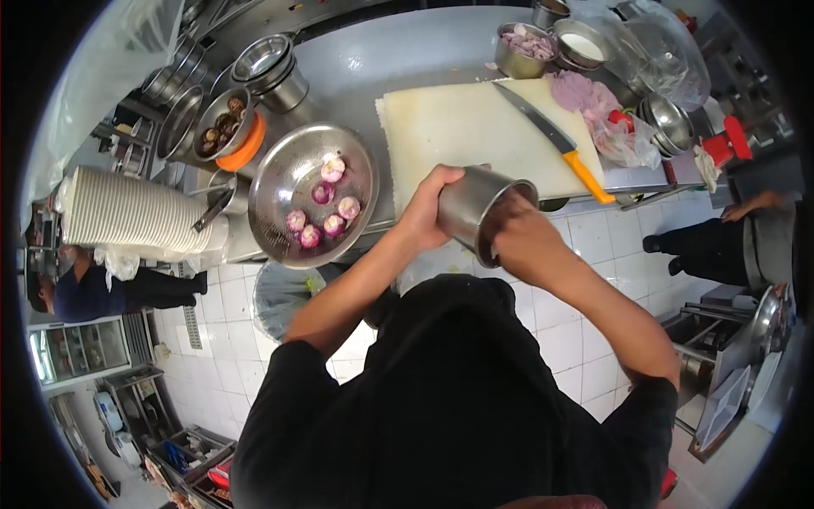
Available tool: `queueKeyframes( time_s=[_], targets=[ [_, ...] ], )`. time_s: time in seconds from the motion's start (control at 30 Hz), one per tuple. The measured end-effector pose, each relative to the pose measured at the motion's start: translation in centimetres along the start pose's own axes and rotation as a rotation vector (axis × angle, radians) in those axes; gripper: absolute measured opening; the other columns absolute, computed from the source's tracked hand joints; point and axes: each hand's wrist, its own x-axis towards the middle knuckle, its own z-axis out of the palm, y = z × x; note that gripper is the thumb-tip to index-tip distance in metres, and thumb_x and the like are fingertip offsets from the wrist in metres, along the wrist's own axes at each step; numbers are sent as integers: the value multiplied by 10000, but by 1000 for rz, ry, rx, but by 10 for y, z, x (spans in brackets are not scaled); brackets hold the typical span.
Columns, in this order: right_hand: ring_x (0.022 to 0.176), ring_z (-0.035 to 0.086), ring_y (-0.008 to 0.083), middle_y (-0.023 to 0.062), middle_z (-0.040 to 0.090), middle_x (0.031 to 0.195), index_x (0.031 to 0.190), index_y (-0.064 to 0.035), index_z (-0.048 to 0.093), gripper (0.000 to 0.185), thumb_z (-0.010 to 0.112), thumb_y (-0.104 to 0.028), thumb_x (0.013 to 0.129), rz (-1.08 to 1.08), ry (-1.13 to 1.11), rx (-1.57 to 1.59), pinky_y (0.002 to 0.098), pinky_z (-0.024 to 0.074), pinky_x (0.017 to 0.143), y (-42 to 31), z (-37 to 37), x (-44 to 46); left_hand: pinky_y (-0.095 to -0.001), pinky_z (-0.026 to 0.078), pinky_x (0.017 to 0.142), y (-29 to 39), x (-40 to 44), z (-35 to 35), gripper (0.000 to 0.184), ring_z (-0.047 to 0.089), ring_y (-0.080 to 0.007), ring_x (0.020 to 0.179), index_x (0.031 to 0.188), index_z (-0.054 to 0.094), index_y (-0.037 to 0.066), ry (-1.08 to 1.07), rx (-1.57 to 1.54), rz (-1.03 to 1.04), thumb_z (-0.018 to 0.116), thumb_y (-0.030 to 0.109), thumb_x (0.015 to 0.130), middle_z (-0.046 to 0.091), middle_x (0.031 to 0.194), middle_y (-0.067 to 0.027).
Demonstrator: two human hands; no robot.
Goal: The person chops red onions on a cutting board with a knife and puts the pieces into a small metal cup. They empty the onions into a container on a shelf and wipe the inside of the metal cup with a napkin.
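A steel pot [465, 204], tilted on its side with its mouth toward the right, is held up at the counter's front edge. My left hand [430, 208] grips its outer wall near the base. My right hand [526, 233] reaches into the mouth; its fingertips are hidden inside, and what they touch cannot be seen. Behind the pot lies a white cutting board [458, 127], with a yellow-handled knife [555, 136] across its right part. To the left, a perforated steel bowl [284, 178] holds several peeled purple onions [322, 193].
Stacked pots [284, 89], a bowl of dark pieces [225, 131] and an orange container [246, 148] stand at left, near stacked white containers [136, 208]. At back right are a pot of sliced onions [526, 51] and plastic bags [627, 140]. One person [93, 284] is left, another [704, 237] right.
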Motion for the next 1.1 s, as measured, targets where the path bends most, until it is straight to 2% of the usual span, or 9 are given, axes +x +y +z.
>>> queueKeyframes(
  time_s=[0.2, 0.3, 0.43, 0.57, 0.8, 0.93, 0.97, 1.03, 1.1],
  targets=[
    [985, 625, 280, 144, 674, 961, 1040, -24, 663, 230, 538, -16, 846, 388, 24, 1043, 333, 468, 911, 5, -17, 26, -408, 450, 964, 33, 19, -19, 530, 599, -259, 1058, 1240, 554, 36, 85, -49, 85, 526, 394, 851, 613, 1198, -122],
    [1009, 605, 194, 125, 649, 1051, 1073, 58, 636, 236, 532, -21, 877, 328, 426, 1902, 324, 462, 873, 17, -26, -2, -410, 463, 944, 94, 29, -24, 557, 597, -251, 1054, 1264, 548, 29, 255, 138, 285, 558, 386, 837, 605, 1205, -124],
    [975, 612, 224, 140, 641, 1036, 1073, 56, 615, 249, 548, -17, 845, 572, 718, 1950, 337, 471, 872, 23, -11, -49, -400, 485, 910, 182, 66, -71, 670, 606, -244, 1046, 1299, 562, 32, 522, 863, 659, 647, 419, 759, 628, 1185, -128],
    [1007, 609, 250, 141, 623, 1096, 1140, 25, 578, 305, 537, -77, 855, 830, 974, 2021, 385, 487, 865, 18, 19, -89, -385, 461, 956, 230, 95, -118, 736, 609, -298, 1082, 1296, 595, 120, 937, 1509, 730, 687, 488, 664, 648, 1199, -133],
    [1158, 551, 318, 168, 568, 1241, 1282, -15, 501, 524, 519, -344, 874, 864, 1099, 2239, 480, 465, 914, 3, 17, -99, -530, 375, 1021, 240, 106, -166, 763, 506, -380, 1208, 1317, 579, 178, 1120, 1963, 353, 677, 532, 648, 602, 1272, -101],
    [1185, 534, 343, 197, 527, 1321, 1350, -28, 460, 651, 520, -446, 855, 845, 989, 2281, 509, 453, 927, 8, 13, -88, -563, 380, 1011, 242, 117, -226, 719, 560, -367, 1141, 1242, 618, 168, 904, 1931, 356, 737, 548, 643, 617, 1203, -112],
    [1188, 532, 347, 203, 517, 1338, 1363, -30, 451, 673, 519, -462, 851, 846, 952, 2267, 513, 451, 925, 11, 12, -82, -549, 416, 984, 240, 103, -205, 865, 512, -372, 1227, 1337, 546, 157, 882, 2070, 257, 707, 654, 648, 541, 1344, -147],
    [1199, 522, 355, 198, 511, 1347, 1392, -38, 424, 654, 502, -424, 870, 781, 865, 2333, 493, 460, 889, 12, 7, -66, -738, 262, 981, 230, 93, -190, 871, 311, -450, 1361, 1386, 495, 254, 957, 2075, 333, 681, 690, 655, 339, 1513, -151],
    [1187, 531, 343, 185, 513, 1344, 1410, -45, 404, 639, 500, -389, 880, 728, 715, 2341, 469, 467, 856, 22, 17, -56, -596, 334, 1034, 217, 63, -153, 775, 415, -395, 1312, 1355, 530, 229, 991, 2046, 534, 683, 631, 710, 455, 1432, -158]
  ],
)
